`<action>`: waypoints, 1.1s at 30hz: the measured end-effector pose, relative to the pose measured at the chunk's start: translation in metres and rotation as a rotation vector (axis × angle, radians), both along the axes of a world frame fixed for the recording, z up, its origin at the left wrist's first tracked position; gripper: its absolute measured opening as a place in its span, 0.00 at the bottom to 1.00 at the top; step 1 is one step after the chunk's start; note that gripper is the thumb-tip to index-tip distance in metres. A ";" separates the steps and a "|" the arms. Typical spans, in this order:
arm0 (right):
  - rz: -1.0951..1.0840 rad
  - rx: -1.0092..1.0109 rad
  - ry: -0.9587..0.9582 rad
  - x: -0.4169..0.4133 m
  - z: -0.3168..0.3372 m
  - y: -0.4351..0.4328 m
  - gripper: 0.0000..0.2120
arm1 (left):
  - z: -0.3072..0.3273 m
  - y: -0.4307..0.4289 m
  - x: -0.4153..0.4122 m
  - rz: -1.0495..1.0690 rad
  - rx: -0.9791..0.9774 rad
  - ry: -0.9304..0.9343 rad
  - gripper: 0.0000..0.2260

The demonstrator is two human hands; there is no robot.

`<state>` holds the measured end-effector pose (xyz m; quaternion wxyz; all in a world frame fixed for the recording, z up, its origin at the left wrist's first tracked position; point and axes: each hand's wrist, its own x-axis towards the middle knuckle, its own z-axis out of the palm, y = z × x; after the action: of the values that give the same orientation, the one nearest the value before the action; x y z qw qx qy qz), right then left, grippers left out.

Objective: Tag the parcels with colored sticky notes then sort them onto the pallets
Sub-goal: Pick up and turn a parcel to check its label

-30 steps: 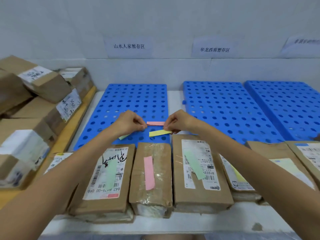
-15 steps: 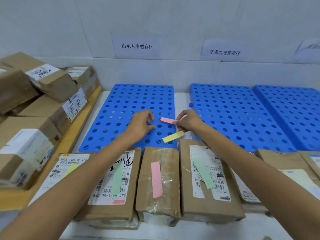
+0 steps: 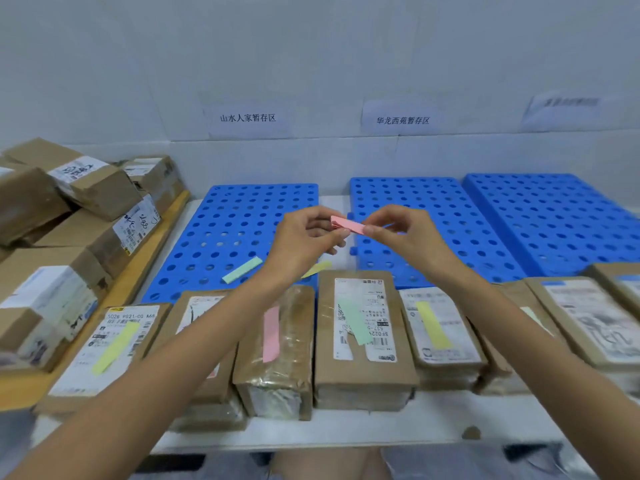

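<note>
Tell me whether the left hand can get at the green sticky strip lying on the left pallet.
Probably yes: the green strip lies uncovered just beside the left hand, though that hand is pinching the pink strip and would have to release it.

1. Blurred beyond reading: far-right wall sign (image 3: 562, 110).
2. Partly hidden behind the left arm (image 3: 214, 341): yellow strip (image 3: 318, 267) at the near edge of the left pallet (image 3: 242, 220).
3. Mostly covered by the same arm: second parcel (image 3: 194, 306), any tag on it unseen.
4. Cut off by the right edge: last parcel (image 3: 628, 282).
5. Smeared and cropped at the left edge: stacked parcels (image 3: 34, 306), label print illegible.
</note>
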<state>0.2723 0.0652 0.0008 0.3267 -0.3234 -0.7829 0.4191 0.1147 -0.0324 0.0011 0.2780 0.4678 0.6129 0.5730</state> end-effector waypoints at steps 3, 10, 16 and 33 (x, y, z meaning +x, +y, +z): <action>0.049 0.201 -0.051 0.031 0.013 -0.010 0.04 | 0.006 -0.007 0.032 -0.081 0.012 -0.055 0.08; 0.112 0.252 -0.165 0.097 0.032 -0.013 0.07 | 0.010 -0.014 0.087 -0.235 0.012 -0.118 0.06; 0.066 0.281 -0.173 0.133 0.027 -0.016 0.06 | 0.006 -0.013 0.119 -0.274 -0.006 -0.136 0.07; 0.183 0.106 -0.067 0.171 0.022 -0.015 0.13 | -0.006 0.003 0.163 -0.375 0.010 -0.047 0.08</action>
<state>0.4428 0.0500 0.0233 0.2776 -0.2465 -0.8408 0.3941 0.2777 -0.0291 -0.0049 0.3918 0.5617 0.5056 0.5247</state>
